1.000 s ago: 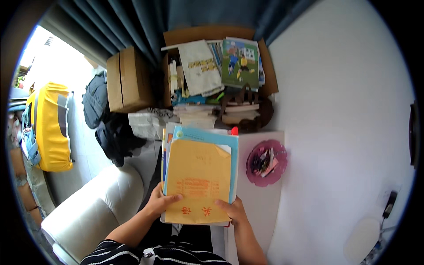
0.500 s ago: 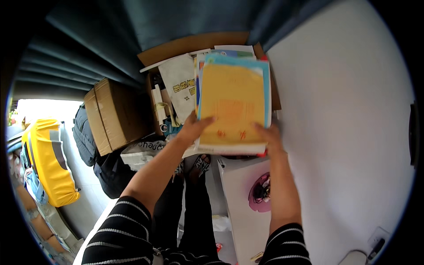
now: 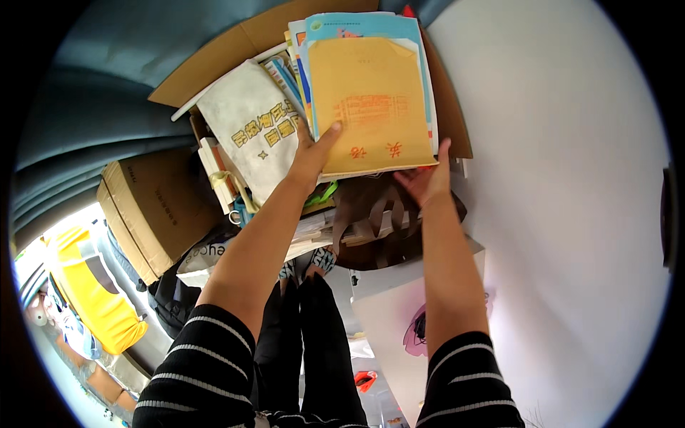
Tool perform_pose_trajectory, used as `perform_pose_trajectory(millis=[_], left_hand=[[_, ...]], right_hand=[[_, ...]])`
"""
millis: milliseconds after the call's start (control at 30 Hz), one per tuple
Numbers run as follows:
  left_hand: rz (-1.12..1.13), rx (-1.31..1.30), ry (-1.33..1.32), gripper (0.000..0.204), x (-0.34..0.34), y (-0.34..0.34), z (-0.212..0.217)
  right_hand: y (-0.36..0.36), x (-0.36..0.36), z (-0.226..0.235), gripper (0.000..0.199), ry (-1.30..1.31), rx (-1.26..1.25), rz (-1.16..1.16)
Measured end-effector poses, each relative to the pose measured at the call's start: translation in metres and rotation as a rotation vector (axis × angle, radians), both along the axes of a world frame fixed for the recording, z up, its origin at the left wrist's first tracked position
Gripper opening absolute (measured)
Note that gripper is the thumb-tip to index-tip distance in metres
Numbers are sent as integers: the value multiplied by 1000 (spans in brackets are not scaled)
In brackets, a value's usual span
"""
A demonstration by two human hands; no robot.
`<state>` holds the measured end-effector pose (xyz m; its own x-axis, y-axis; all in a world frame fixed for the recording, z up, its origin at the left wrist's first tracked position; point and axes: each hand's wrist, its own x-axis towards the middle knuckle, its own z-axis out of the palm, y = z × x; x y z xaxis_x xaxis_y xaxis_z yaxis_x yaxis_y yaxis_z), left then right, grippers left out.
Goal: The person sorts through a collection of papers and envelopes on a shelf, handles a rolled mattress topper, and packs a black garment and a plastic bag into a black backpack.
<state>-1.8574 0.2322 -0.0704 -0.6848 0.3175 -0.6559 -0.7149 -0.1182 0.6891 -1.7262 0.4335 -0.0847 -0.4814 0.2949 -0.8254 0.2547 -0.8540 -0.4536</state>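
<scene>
A stack of booklets (image 3: 364, 27), topped by a yellow-orange paper envelope (image 3: 367, 78), lies over the right part of an open cardboard box (image 3: 267, 32). My left hand (image 3: 312, 157) grips the stack's near left corner, thumb on top of the envelope and the other fingers hidden. At the near right corner, my right hand (image 3: 428, 178) is open, its thumb pointing up beside the edge and its fingers spread just below it. A white cloth pouch (image 3: 246, 121) with yellow lettering lies left of the stack in the box.
A dark brown bag with handles (image 3: 382, 235) sits just below the stack. A closed carton (image 3: 160, 203) stands at the left, near a yellow bag (image 3: 93, 285). The white wall (image 3: 556, 178) borders the right side; a white cabinet top (image 3: 385, 335) is below.
The stack has moved away from me, deeper over the box, uncovering the brown bag. My right thumb has come off the envelope's top. The view has shifted too.
</scene>
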Motion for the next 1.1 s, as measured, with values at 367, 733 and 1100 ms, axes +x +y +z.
perform_pose_trajectory(millis=[367, 733, 1100], left_hand=[[-25, 130, -65, 82, -42, 52, -18], [-323, 20, -17, 84, -62, 40, -27], [-107, -509, 155, 45, 180, -258, -12]], right_hand=[[-31, -88, 17, 98, 260, -113, -234], [-38, -84, 11, 103, 174, -37, -169], [-237, 141, 179, 45, 50, 532, 26]])
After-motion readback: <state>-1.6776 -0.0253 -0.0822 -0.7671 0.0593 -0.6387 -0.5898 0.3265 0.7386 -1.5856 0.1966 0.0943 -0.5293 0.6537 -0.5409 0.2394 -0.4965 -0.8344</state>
